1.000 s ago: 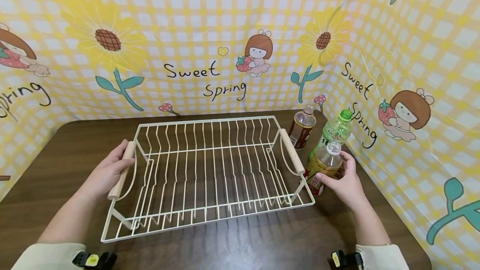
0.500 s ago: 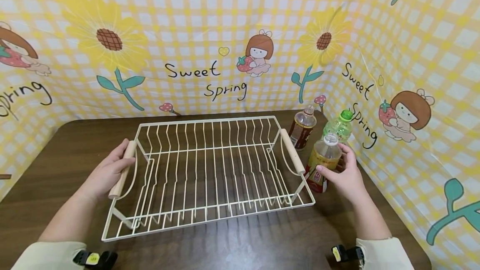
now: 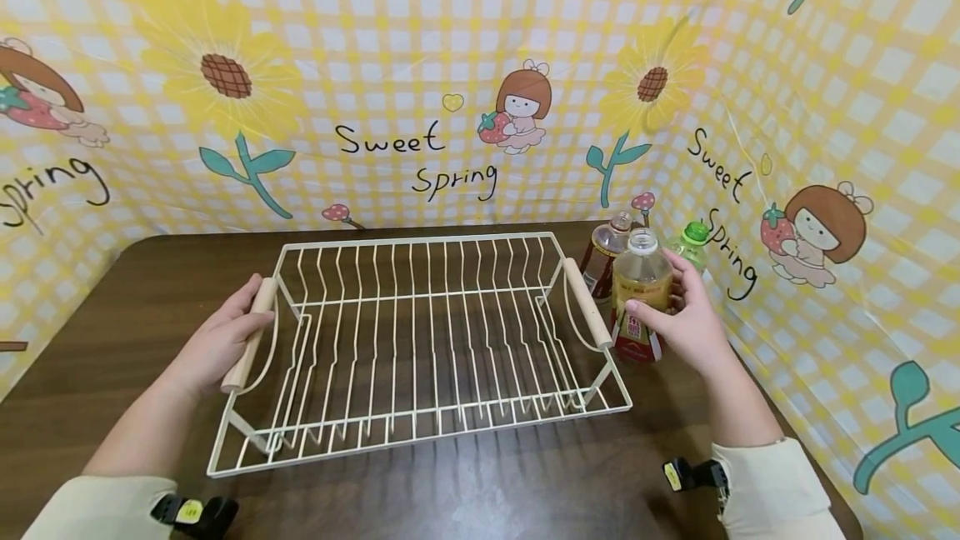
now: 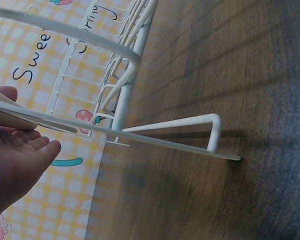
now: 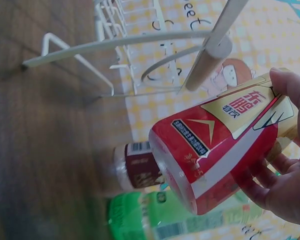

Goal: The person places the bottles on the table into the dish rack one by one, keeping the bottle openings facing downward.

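My left hand (image 3: pixel 213 344) grips the left wooden handle (image 3: pixel 251 332) of a cream wire dish rack (image 3: pixel 420 239). In the left wrist view, the fingers (image 4: pixel 37 145) come round under that handle. With my right hand (image 3: pixel 693 319) I hold a plastic drink bottle (image 3: pixel 640 294) with a red and yellow label, thumb on the near side and fingers round the far side. It is upright by the rack's right handle (image 3: pixel 587 303). The right wrist view shows its base raised above the table. A dark-labelled bottle (image 3: pixel 600 255) and a green-capped bottle (image 3: pixel 693 242) stand behind, partly hidden by it.
The rack's wire slots hold nothing, and it takes up the middle of the brown wooden table (image 3: pixel 480 490). A yellow checked cloth wall (image 3: pixel 390 73) closes off the back and right side. The two other bottles stand close together in the back right corner.
My right hand has moved the red and yellow bottle up and away from me, so it now overlaps the dark-labelled bottle. My left hand stays on the rack's handle.
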A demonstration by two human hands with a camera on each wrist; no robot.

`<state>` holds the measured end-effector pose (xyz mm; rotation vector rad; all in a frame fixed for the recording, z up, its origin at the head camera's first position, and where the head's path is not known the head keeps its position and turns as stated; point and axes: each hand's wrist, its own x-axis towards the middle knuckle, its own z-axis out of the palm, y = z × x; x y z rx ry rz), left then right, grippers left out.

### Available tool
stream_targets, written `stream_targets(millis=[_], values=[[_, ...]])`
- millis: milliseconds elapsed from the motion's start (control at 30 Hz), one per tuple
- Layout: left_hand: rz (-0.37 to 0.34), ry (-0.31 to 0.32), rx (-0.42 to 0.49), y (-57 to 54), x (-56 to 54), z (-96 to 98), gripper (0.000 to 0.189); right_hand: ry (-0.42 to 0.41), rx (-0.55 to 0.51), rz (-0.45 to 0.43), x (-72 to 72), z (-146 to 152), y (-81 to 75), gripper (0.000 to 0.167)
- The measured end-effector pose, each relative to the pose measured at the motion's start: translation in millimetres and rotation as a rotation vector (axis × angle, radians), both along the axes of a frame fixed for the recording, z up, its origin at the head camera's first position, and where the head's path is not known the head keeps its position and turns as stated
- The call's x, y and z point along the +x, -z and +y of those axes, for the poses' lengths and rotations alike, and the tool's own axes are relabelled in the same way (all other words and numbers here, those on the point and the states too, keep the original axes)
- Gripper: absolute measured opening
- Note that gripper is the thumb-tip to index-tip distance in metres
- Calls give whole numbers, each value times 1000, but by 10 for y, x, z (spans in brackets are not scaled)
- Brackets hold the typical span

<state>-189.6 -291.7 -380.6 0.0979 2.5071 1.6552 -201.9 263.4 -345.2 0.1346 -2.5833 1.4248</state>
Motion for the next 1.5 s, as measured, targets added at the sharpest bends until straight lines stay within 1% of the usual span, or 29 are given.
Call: stream_targets(millis=[267, 500, 567, 733, 967, 1167, 1333, 1433, 1500], values=[[-5, -3, 14, -4, 0, 5, 72, -57, 31, 14, -101, -144, -203, 88], [-9, 6, 23, -1, -7, 6, 72, -85, 88, 17, -174, -262, -444, 89], [-7, 4, 21, -3, -9, 4, 72, -99, 90, 21, -202, -299, -506, 89], [-8, 5, 23, -2, -8, 2, 72, -139, 103, 40, -271, -420, -617, 88], [-19, 3, 26, 6, 0, 5, 72, -190, 152, 40, -360, -621, -720, 88], [-23, 7, 32, -2, 7, 6, 71, -222, 239, 39, -429, -796, -786, 90], [-20, 13, 24, -12, 5, 0, 72, -287, 301, 45, -494, -944, -790, 90], [-18, 24, 31, -15, 4, -11, 73, -323, 316, 55, -525, -1031, -778, 90], [-19, 38, 29, -37, -1, -15, 74, -344, 322, 61, -540, -1085, -777, 89]])
